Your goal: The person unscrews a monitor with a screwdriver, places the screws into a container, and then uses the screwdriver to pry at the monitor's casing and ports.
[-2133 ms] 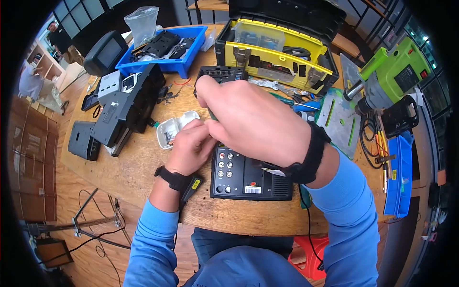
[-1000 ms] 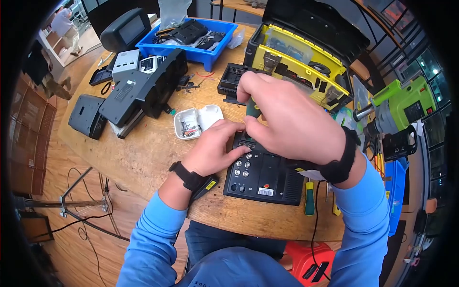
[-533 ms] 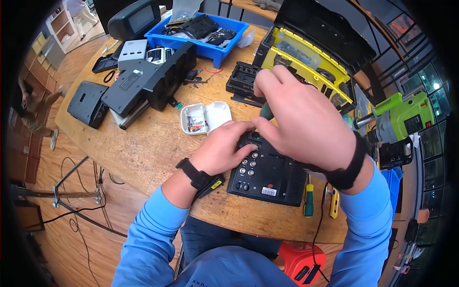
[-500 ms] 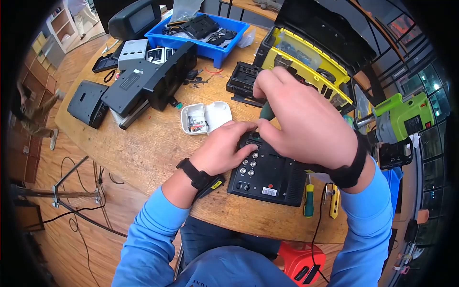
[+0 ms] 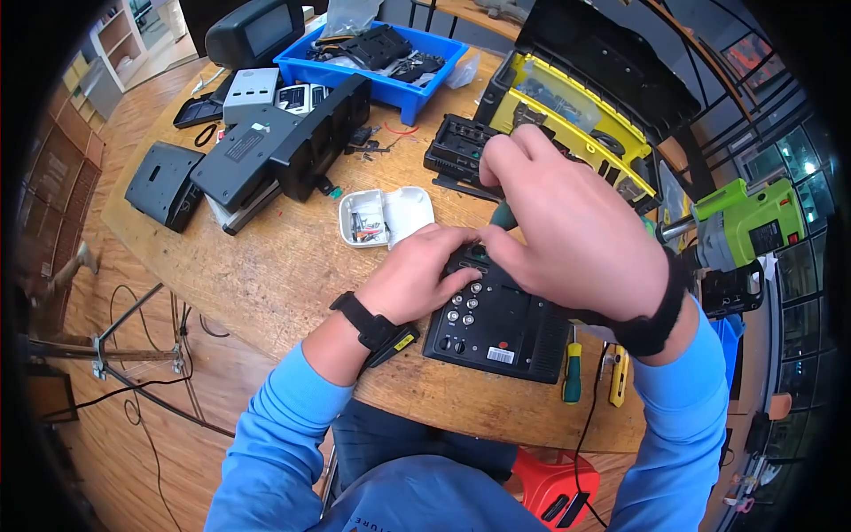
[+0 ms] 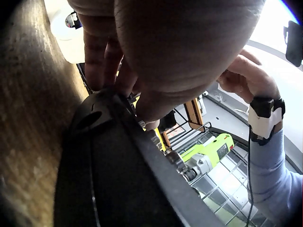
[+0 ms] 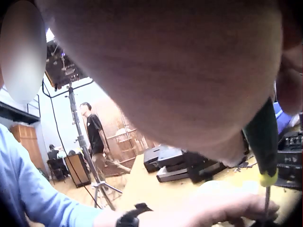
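Note:
A black electronic unit (image 5: 501, 310) with round connectors, a barcode label and a vent lies on the wooden table. My right hand (image 5: 581, 235) grips a screwdriver (image 7: 262, 137) by its dark green handle; its shaft points down to the far-left part of the unit, the tip hidden near my left fingers. My left hand (image 5: 408, 275) rests on the unit's left corner. The thumb lies by the connectors, and the index finger reaches to the shaft. Just beyond sits an open white case (image 5: 411, 209) of small screws.
Right of the unit lie a second screwdriver (image 5: 572, 372), a yellow utility knife (image 5: 620, 381) and a cable. Black housings (image 5: 239, 160) crowd the left. A blue bin (image 5: 410, 111) and an open yellow toolbox (image 5: 558, 118) stand behind; a green drill (image 5: 762, 222) is at right.
My left fingers have gone from bunched together beside the right hand to spread on the unit's corner. The right hand still holds the screwdriver. The head view has shifted.

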`<state>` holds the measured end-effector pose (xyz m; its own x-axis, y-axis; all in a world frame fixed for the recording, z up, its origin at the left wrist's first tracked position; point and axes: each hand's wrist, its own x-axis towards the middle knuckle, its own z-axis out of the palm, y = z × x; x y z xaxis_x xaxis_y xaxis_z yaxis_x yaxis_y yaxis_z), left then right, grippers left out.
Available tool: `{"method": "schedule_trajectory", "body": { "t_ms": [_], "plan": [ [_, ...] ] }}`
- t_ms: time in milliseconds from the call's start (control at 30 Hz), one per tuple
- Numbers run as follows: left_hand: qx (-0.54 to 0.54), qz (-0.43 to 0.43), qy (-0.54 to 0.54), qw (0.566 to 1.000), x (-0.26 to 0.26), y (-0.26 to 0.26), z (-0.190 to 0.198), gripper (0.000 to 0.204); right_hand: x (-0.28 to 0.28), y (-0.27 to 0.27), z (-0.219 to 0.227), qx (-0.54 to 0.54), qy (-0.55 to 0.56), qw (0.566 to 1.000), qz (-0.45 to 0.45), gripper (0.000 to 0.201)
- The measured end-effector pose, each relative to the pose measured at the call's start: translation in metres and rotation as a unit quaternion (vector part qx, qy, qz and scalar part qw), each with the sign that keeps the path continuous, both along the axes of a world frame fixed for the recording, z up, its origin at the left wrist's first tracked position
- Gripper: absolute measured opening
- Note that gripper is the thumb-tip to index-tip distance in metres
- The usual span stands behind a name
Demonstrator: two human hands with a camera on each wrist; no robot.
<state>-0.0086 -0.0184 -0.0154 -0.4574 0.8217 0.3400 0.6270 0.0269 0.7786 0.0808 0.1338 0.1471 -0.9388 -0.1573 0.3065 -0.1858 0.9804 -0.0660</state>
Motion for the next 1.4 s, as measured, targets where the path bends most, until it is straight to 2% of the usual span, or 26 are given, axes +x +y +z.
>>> {"method": "schedule_trajectory", "body": {
  "t_ms": [133, 200, 333, 400, 433, 533, 600, 633, 700, 733, 833, 867, 933, 967, 1033, 1067, 1167, 1300, 1367, 1400],
  "plan": [
    [0.027, 0.000, 0.003, 1.000, -0.001, 0.002, -0.006, 0.043, -0.007, 0.005, 0.005, -0.021, -0.042, 0.997, 0.062, 0.026],
    [0.044, 0.003, 0.009, 0.999, 0.000, 0.002, -0.008, 0.040, -0.007, -0.001, 0.012, -0.013, -0.114, 0.993, -0.042, 0.027],
    [0.051, 0.009, 0.012, 0.999, 0.000, 0.002, -0.009, 0.045, -0.003, 0.003, 0.008, 0.020, -0.106, 0.992, -0.069, 0.029],
    [0.052, 0.009, 0.016, 0.999, -0.001, 0.003, -0.011, 0.046, -0.002, 0.008, 0.005, -0.016, -0.042, 0.999, 0.024, 0.029],
    [0.065, 0.007, 0.018, 0.998, -0.001, 0.004, -0.013, 0.047, -0.003, 0.008, 0.006, -0.016, -0.042, 0.999, 0.025, 0.029],
    [0.062, 0.006, 0.010, 0.998, -0.001, 0.003, -0.012, 0.047, -0.007, 0.004, 0.011, -0.037, -0.088, 0.995, -0.012, 0.030],
    [0.045, 0.005, 0.001, 0.999, 0.000, 0.002, -0.010, 0.048, -0.009, -0.006, 0.016, -0.010, -0.159, 0.980, -0.118, 0.031],
    [0.030, 0.006, 0.003, 1.000, 0.000, 0.001, -0.009, 0.048, -0.007, -0.006, 0.013, -0.009, -0.159, 0.980, -0.118, 0.031],
    [0.016, 0.010, 0.005, 1.000, -0.001, 0.002, -0.009, 0.048, -0.002, -0.003, 0.007, -0.003, -0.094, 0.995, -0.041, 0.030],
    [0.033, 0.005, 0.002, 0.999, -0.001, 0.003, -0.011, 0.048, -0.001, 0.000, 0.009, -0.002, -0.094, 0.995, -0.038, 0.030],
    [0.049, 0.003, 0.002, 0.999, -0.001, 0.003, -0.014, 0.048, -0.004, 0.015, 0.012, -0.044, -0.113, 0.991, 0.051, 0.031],
    [0.051, 0.002, 0.003, 0.999, -0.001, 0.003, -0.014, 0.048, -0.004, 0.017, 0.013, -0.043, -0.113, 0.991, 0.050, 0.031],
    [0.043, 0.003, 0.000, 0.999, -0.001, 0.002, -0.011, 0.049, -0.006, 0.015, 0.018, -0.017, -0.140, 0.990, -0.029, 0.028],
    [0.035, 0.003, -0.003, 0.999, 0.000, 0.002, -0.010, 0.049, -0.007, 0.011, 0.019, -0.017, -0.140, 0.990, -0.029, 0.028],
    [0.041, 0.004, 0.003, 0.999, -0.001, 0.003, -0.012, 0.049, -0.009, 0.002, 0.020, 0.025, -0.190, 0.974, -0.123, 0.027],
    [0.045, 0.005, 0.009, 0.999, -0.001, 0.003, -0.013, 0.049, -0.006, 0.003, 0.017, 0.026, -0.190, 0.974, -0.124, 0.027],
    [0.033, 0.008, 0.006, 0.999, 0.000, 0.001, -0.009, 0.050, 0.004, 0.004, 0.009, 0.010, -0.066, 0.998, -0.004, 0.029],
    [0.034, 0.002, -0.015, 0.999, 0.000, 0.001, -0.009, 0.049, -0.001, 0.008, 0.012, -0.028, -0.106, 0.992, 0.062, 0.030],
    [0.048, 0.005, 0.011, 0.999, 0.000, 0.002, -0.011, 0.049, -0.004, -0.006, 0.019, 0.004, -0.184, 0.976, -0.113, 0.028],
    [0.049, 0.005, 0.011, 0.999, 0.000, 0.003, -0.010, 0.049, -0.002, -0.004, 0.016, 0.005, -0.183, 0.977, -0.113, 0.028]
  ]
}}
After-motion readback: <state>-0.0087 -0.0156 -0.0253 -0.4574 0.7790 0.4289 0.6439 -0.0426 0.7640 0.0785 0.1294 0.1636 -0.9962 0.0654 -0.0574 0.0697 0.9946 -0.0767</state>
